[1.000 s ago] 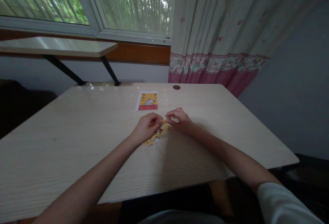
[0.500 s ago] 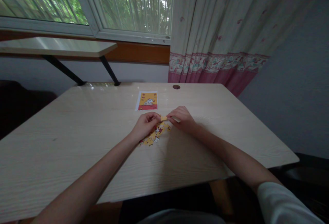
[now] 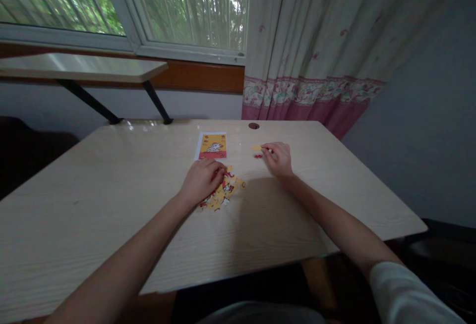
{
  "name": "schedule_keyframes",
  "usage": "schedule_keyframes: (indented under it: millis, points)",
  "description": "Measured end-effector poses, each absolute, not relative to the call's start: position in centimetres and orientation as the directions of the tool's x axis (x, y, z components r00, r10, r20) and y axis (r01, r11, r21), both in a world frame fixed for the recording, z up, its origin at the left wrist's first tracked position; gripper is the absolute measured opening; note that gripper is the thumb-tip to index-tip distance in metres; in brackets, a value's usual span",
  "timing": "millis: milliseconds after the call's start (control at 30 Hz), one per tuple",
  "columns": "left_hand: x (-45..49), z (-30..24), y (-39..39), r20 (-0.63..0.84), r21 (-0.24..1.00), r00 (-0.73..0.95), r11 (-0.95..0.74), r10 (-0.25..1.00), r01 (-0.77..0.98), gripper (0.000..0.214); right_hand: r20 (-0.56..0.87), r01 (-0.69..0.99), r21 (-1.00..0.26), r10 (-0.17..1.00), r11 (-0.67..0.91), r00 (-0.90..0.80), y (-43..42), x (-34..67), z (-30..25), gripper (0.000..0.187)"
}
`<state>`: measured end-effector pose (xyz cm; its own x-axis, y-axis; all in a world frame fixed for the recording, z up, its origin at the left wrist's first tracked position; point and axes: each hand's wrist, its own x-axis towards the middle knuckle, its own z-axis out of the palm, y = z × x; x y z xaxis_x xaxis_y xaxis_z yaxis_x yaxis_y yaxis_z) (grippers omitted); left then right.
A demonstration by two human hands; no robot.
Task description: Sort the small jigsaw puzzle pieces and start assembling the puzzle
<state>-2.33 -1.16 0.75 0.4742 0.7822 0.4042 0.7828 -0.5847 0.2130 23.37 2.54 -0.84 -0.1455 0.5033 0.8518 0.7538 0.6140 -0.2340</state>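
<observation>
A loose heap of small jigsaw pieces (image 3: 222, 196), mostly yellow with some red and white, lies on the table in front of me. My left hand (image 3: 203, 179) rests over the heap's left edge, fingers curled in against the pieces. Whatever its fingertips may hold is hidden. Farther right, my right hand (image 3: 278, 159) pinches a yellow jigsaw piece (image 3: 256, 148) by its right end, at or just above the tabletop. Just below that piece lie small red jigsaw pieces (image 3: 258, 156), close to the right thumb.
Behind the heap lies a picture card (image 3: 213, 146) showing a white animal on yellow and red. A round cable hole (image 3: 254, 126) sits near the far edge of the wooden table (image 3: 122, 205). A raised shelf (image 3: 82, 66) stands at back left; a curtain (image 3: 308, 66) hangs behind the table.
My right hand has moved away and to the right, carrying the yellow jigsaw piece from beside my left hand to the red pieces. My left hand has drawn slightly left over the heap.
</observation>
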Motion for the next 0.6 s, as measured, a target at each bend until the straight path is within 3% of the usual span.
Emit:
schedule_keyframes:
  millis: [600]
  points:
    - [-2.24, 0.41, -1.27, 0.37, 0.166, 0.504, -0.59, 0.78, 0.79, 0.025, 0.817, 0.741, -0.276, 0.556, 0.612, -0.154, 2.62, 23.28, -1.29, 0.02]
